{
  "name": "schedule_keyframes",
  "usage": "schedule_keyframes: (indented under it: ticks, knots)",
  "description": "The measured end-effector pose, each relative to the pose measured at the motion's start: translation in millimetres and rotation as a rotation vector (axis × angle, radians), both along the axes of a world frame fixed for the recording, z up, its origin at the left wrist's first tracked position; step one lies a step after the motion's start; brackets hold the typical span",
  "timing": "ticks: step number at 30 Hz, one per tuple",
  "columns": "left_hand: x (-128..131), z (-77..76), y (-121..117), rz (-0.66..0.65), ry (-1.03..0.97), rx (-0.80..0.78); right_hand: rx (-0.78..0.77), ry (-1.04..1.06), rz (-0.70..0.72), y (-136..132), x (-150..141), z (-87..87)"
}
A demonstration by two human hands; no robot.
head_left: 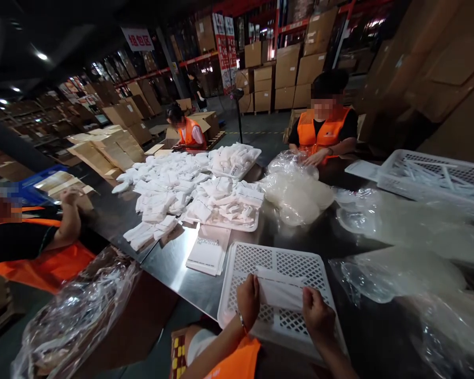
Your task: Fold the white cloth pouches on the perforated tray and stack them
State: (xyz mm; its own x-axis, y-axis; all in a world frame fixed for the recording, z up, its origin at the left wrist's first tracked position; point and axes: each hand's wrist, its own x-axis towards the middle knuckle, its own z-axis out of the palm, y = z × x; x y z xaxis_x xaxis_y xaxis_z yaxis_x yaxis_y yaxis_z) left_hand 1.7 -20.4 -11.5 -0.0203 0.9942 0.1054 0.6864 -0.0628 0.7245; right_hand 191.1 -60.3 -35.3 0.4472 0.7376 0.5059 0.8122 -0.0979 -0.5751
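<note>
Between my two hands a white, flat, folded packet point(281, 288) is stretched out sideways, with a thin dark dashed line along its upper edge. My left hand point(248, 299) is closed on its left end, and my right hand point(318, 314) grips the right end. Beneath it lies a white lattice plastic basket point(300, 258), its perforated face showing. Just beyond, to the left, rests a stack of white printed sheets or bags point(208, 248). Farther on, a white tray point(245, 227) is heaped with similar white packets.
A large pile of white packets point(169, 176) covers the table's far left. Clear plastic bags of pale discs point(411, 216) lie at right, beside a basket of white sticks point(438, 176). Co-workers in orange vests point(324, 129) sit around; a plastic-lined carton point(82, 305) stands at lower left.
</note>
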Motion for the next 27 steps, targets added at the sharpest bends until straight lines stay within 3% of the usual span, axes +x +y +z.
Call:
schedule_keyframes:
  ticks: [8, 14, 17, 22, 27]
  knots:
    - [-6, 3.2, -1, -0.09, 0.08, 0.048, 0.026, -0.123, 0.07, -10, 5, 7.5]
    - [-6, 9.9, -2, -0.091, 0.085, 0.062, -0.019, -0.102, -0.01, -16, 1, 10.3]
    - [-8, 12.6, -5, -0.08, 0.075, 0.084, 0.059, -0.104, 0.008, -19, 2, 12.1]
    - [-10, 9.8, -7, -0.063, 0.105, 0.064, 0.171, -0.314, 0.167, -17, 3, 17.5]
    - [-10, 4.2, 0, -0.066, 0.175, -0.024, 0.2, -0.492, 0.085, -10, 2, 24.2]
